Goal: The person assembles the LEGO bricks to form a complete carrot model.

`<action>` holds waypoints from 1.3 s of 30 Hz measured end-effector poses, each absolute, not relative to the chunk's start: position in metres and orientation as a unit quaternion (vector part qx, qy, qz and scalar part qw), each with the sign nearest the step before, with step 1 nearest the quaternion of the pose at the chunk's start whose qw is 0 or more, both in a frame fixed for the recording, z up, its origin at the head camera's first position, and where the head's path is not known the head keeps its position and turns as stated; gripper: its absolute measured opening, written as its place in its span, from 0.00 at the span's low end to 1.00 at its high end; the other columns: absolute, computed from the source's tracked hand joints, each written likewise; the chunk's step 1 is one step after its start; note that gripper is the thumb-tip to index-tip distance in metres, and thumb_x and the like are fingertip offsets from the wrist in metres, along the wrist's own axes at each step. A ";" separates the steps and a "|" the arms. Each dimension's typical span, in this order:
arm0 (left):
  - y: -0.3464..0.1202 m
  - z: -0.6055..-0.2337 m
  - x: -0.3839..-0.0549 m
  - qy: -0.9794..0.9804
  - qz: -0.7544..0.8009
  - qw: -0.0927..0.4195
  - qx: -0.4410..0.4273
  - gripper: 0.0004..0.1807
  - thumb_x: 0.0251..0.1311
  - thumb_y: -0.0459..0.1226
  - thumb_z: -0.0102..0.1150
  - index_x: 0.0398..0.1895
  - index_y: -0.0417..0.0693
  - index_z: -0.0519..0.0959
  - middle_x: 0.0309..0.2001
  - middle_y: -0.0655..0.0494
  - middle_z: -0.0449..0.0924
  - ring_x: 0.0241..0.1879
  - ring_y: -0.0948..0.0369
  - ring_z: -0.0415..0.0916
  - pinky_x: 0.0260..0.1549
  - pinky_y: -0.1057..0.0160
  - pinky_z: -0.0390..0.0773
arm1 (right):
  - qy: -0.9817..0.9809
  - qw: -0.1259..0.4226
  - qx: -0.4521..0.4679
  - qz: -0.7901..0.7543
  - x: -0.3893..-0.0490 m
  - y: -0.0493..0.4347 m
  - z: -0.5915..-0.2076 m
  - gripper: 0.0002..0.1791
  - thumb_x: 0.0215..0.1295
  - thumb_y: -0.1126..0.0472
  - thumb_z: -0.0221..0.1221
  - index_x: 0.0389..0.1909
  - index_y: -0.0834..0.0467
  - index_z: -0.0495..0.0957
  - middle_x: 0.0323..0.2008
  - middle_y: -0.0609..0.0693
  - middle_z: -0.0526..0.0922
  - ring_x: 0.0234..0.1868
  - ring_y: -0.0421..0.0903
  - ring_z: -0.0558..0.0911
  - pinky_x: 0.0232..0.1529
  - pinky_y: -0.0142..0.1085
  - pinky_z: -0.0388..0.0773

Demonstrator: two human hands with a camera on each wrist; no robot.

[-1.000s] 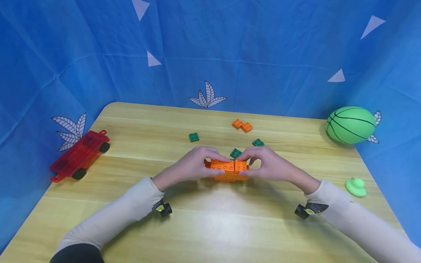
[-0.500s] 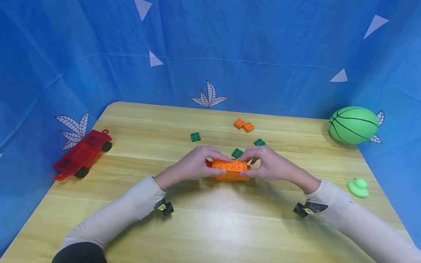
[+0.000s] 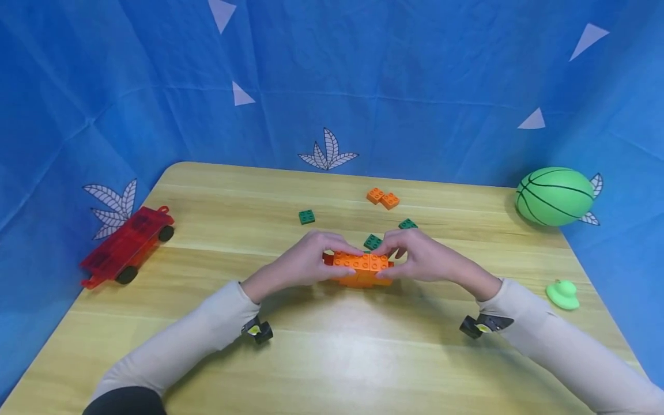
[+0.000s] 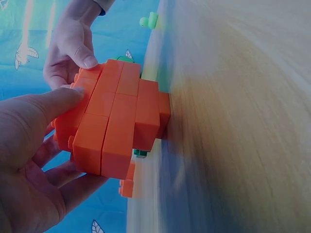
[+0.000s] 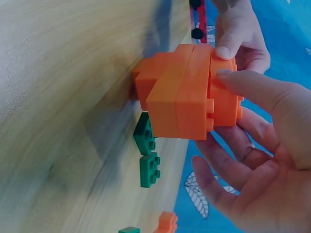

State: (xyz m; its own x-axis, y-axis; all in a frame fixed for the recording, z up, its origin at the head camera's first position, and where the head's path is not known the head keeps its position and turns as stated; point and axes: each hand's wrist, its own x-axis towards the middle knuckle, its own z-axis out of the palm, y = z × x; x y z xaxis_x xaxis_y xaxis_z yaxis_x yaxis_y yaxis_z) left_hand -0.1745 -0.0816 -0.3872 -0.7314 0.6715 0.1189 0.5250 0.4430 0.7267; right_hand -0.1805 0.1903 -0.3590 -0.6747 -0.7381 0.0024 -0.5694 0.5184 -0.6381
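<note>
An orange toy-brick structure (image 3: 359,280) stands mid-table, narrow at its foot and wider in the upper layers. My left hand (image 3: 314,258) holds its top layer from the left, thumb on the near face of a long orange brick (image 3: 349,261). From the other end, my right hand (image 3: 426,257) pinches a short orange brick (image 3: 380,262) in the same layer, side by side with the long one. In the right wrist view, a narrow gap shows between the short brick (image 5: 224,104) and the layer below. Fingers partly hide the studs.
Behind the structure lie several loose green bricks (image 3: 306,217) and two orange bricks (image 3: 390,200). A red toy car base (image 3: 129,245) sits at the left edge. A green ball (image 3: 554,196) and a green rubber duck (image 3: 562,294) are on the right. Blue cloth (image 3: 415,75) encloses the table.
The short brick in my right hand has come down and in, and the gap beside the long brick has closed. My left hand has stayed in place.
</note>
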 end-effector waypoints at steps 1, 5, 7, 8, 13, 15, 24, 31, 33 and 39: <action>-0.082 -0.387 -0.174 0.843 0.393 0.094 0.355 0.21 0.60 0.42 0.74 0.58 0.59 0.86 0.49 0.63 0.88 0.38 0.66 0.77 0.29 0.68 0.75 | 0.860 0.141 -0.377 -0.314 -0.181 0.190 -0.359 0.13 0.59 0.57 0.74 0.45 0.53 0.88 0.38 0.43 0.86 0.45 0.44 0.84 0.50 0.46 0.86; -0.082 -0.387 -0.173 0.842 0.397 0.091 0.354 0.21 0.60 0.43 0.74 0.58 0.59 0.86 0.49 0.62 0.88 0.37 0.65 0.76 0.28 0.68 0.75 | 0.860 0.149 -0.369 -0.320 -0.181 0.190 -0.359 0.13 0.58 0.59 0.75 0.44 0.53 0.88 0.39 0.44 0.86 0.46 0.46 0.85 0.49 0.47 0.86; -0.082 -0.387 -0.173 0.842 0.397 0.090 0.354 0.21 0.60 0.43 0.74 0.58 0.59 0.86 0.49 0.62 0.88 0.37 0.65 0.77 0.29 0.68 0.75 | 0.862 0.149 -0.365 -0.318 -0.181 0.189 -0.359 0.13 0.58 0.59 0.75 0.44 0.53 0.88 0.39 0.45 0.86 0.45 0.46 0.85 0.49 0.47 0.86; -0.082 -0.387 -0.173 0.843 0.396 0.092 0.353 0.22 0.60 0.43 0.74 0.58 0.59 0.86 0.49 0.62 0.88 0.38 0.65 0.77 0.31 0.68 0.75 | 0.863 0.150 -0.364 -0.316 -0.180 0.189 -0.360 0.14 0.58 0.59 0.75 0.45 0.53 0.88 0.40 0.45 0.86 0.45 0.46 0.85 0.48 0.47 0.86; -0.087 -0.386 -0.172 0.847 0.394 0.098 0.342 0.21 0.60 0.43 0.74 0.58 0.60 0.86 0.49 0.63 0.88 0.39 0.65 0.77 0.31 0.69 0.75 | 0.862 0.167 -0.357 -0.318 -0.183 0.183 -0.359 0.13 0.58 0.59 0.75 0.44 0.53 0.88 0.41 0.45 0.87 0.45 0.46 0.86 0.48 0.47 0.85; -0.088 -0.386 -0.172 0.847 0.396 0.096 0.341 0.21 0.61 0.43 0.73 0.58 0.59 0.86 0.49 0.62 0.88 0.37 0.64 0.76 0.28 0.70 0.74 | 0.860 0.175 -0.351 -0.327 -0.185 0.181 -0.359 0.13 0.58 0.59 0.75 0.43 0.52 0.88 0.41 0.45 0.87 0.46 0.46 0.85 0.49 0.47 0.85; -0.085 -0.394 -0.176 0.829 0.406 0.096 0.373 0.21 0.62 0.43 0.73 0.58 0.58 0.85 0.52 0.62 0.87 0.46 0.67 0.79 0.39 0.66 0.81 | 0.839 0.191 -0.328 -0.391 -0.180 0.185 -0.381 0.14 0.59 0.59 0.74 0.43 0.56 0.82 0.40 0.48 0.86 0.40 0.42 0.85 0.48 0.38 0.85; -0.087 -0.378 -0.217 0.841 0.399 0.138 0.339 0.23 0.66 0.54 0.65 0.61 0.60 0.82 0.56 0.60 0.85 0.54 0.61 0.80 0.51 0.60 0.83 | 0.846 0.157 -0.321 -0.396 -0.173 0.186 -0.394 0.16 0.57 0.56 0.76 0.43 0.54 0.82 0.40 0.47 0.86 0.37 0.39 0.81 0.41 0.34 0.84; -0.085 -0.372 -0.246 0.853 0.391 0.129 0.320 0.23 0.69 0.54 0.62 0.62 0.59 0.81 0.57 0.58 0.85 0.57 0.59 0.80 0.53 0.59 0.83 | 0.851 0.149 -0.316 -0.393 -0.173 0.185 -0.392 0.16 0.56 0.57 0.76 0.43 0.53 0.83 0.41 0.47 0.87 0.38 0.39 0.82 0.43 0.36 0.85; -0.057 -0.376 -0.310 0.892 0.316 0.107 0.307 0.26 0.71 0.47 0.62 0.69 0.54 0.76 0.65 0.48 0.77 0.64 0.51 0.74 0.63 0.51 0.76 | 0.848 0.156 -0.313 -0.397 -0.172 0.188 -0.393 0.16 0.57 0.56 0.76 0.43 0.53 0.83 0.42 0.48 0.87 0.39 0.39 0.82 0.44 0.36 0.86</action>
